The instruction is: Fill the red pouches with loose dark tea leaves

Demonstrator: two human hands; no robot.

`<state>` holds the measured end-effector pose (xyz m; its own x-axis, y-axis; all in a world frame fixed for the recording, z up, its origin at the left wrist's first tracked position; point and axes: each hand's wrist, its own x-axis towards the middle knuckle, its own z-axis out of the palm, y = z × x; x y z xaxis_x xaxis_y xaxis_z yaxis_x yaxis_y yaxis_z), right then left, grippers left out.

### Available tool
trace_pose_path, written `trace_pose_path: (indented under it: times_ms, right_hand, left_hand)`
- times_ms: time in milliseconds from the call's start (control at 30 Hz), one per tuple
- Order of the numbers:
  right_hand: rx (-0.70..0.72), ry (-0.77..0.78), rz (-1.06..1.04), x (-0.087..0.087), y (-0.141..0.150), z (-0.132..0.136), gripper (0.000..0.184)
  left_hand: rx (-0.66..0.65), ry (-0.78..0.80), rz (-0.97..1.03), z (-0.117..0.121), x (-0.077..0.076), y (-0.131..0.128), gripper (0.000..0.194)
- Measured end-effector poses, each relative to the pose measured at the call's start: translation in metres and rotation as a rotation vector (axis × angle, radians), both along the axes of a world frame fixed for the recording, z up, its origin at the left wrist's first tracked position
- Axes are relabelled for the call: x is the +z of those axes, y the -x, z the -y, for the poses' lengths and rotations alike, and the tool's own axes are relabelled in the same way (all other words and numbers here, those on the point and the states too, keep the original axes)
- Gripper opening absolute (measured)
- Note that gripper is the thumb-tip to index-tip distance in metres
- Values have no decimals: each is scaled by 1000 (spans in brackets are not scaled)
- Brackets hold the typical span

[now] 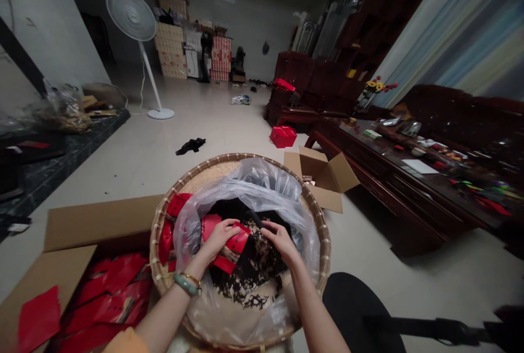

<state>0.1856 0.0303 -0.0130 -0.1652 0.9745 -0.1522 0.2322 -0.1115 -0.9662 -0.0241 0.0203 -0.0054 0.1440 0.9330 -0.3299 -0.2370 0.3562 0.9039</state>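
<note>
A round woven bamboo basket (323,233) holds an open clear plastic bag (262,173) with loose black shreds (262,265), apparently something dried, inside. Over the bag, my left hand (223,235) grips a red packet (239,241) that has dark marks and a window showing brownish contents. More red packaging lies under and beside that hand. My right hand (280,239), fingers curled, holds the end of a dark stick-like thing (256,218) that slants up and to the left. What its far end is, I cannot tell.
An open carton (102,216) full of red packets stands at the left. Another open carton (323,175) sits beyond the basket, next to a dark wooden table (393,178). A round black stool seat (360,315) is at the lower right; a white fan (133,15) stands further back.
</note>
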Motion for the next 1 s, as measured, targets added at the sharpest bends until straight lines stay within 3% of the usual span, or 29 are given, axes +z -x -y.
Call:
trace_pose_path:
  times_ms: [167,267,400,467,600,867,1000]
  right_hand:
    - [-110,-178,491,-27,-16,6,46]
    - [-140,-236,623,-30,-14,10,44]
    - [-142,-317,404,-14,10,12,31]
    - [-95,-307,214,-5,27,13,30]
    - [-120,-227,118,2,51,16,23]
    - [-89,-140,-18,0,49,17,26]
    - [-42,-88,-69,-1,47,18,33]
  left_hand:
    - [106,-30,-9,-1,-2,4,35]
    - [139,-30,-36,1,-1,0,32]
    - [155,-47,-79,3,0,-7,29]
    - [147,-61,-84,5,1,-11,28]
    - [144,-83,-103,10,3,-15,29]
    - [141,-37,24,13,4,-15,37]
    - [79,-31,48,14,2,-12,39]
